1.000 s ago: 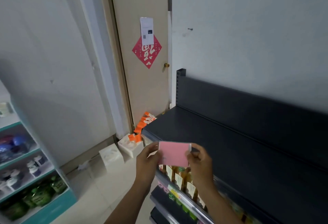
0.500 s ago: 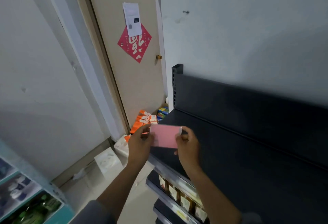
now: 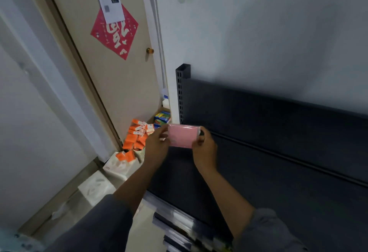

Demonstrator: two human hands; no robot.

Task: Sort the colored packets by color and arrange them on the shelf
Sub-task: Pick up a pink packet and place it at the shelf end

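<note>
Both hands, left hand (image 3: 157,145) and right hand (image 3: 204,146), pinched the pink packet (image 3: 182,135) by its short ends, long axis running across between them, shelf (image 3: 258,182) just beneath.

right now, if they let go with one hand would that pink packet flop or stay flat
The pink packet would probably stay fairly flat: it spans between the left hand and right hand with no visible sag. It looks thin, so likely light. Its glossy wrap may be slippery in a one-sided grip.
</note>
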